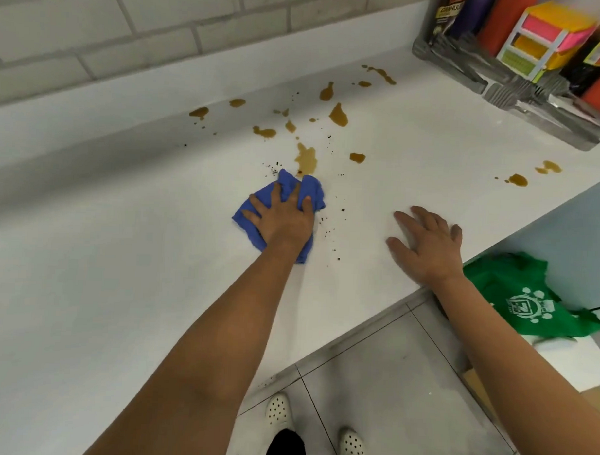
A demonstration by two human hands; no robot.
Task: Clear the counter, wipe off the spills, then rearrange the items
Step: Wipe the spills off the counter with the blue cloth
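Note:
A blue cloth point(310, 190) lies on the white counter point(120, 255) near its middle. My left hand point(282, 216) presses flat on the cloth with fingers spread. Just beyond the cloth is a brown spill point(306, 159), and several more brown puddles point(338, 114) and dark specks dot the counter toward the wall and the right. My right hand point(427, 242) rests open on the bare counter near its front edge, to the right of the cloth.
A grey rack point(534, 99) at the back right holds bottles and a colourful box point(543, 41). A green bag point(527, 300) hangs below the counter's right front edge. A tiled wall runs behind the counter. Floor tiles and my shoes show below.

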